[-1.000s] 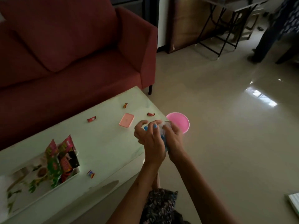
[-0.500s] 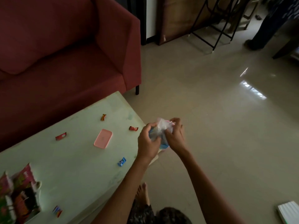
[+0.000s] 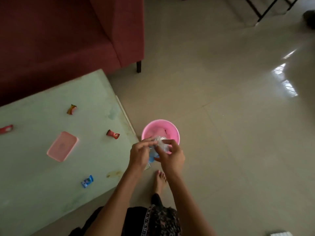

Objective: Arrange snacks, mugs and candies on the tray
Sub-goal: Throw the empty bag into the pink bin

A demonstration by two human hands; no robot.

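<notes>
Both of my hands hold a crumpled clear plastic bag (image 3: 162, 143) with something blue (image 3: 152, 155) in it, just off the table's right corner and above a pink bin (image 3: 160, 132) on the floor. My left hand (image 3: 140, 155) pinches the bag from the left; my right hand (image 3: 171, 155) grips it from the right. On the pale green table (image 3: 42, 176) lie a blue wrapped candy (image 3: 87, 181), red wrapped candies (image 3: 113, 134) (image 3: 71, 109) (image 3: 6, 129) and a pink lid (image 3: 62, 146). The tray is out of view.
A dark red sofa (image 3: 68, 34) stands behind the table. Glossy tiled floor (image 3: 230, 133) spreads to the right, with metal furniture legs (image 3: 265, 9) at the top right. My bare foot (image 3: 159, 182) is on the floor beside the table.
The view has swung down and to the right, so the tray with snack packets has left the frame. The pink bin shows again under my hands, which still work the plastic bag.
</notes>
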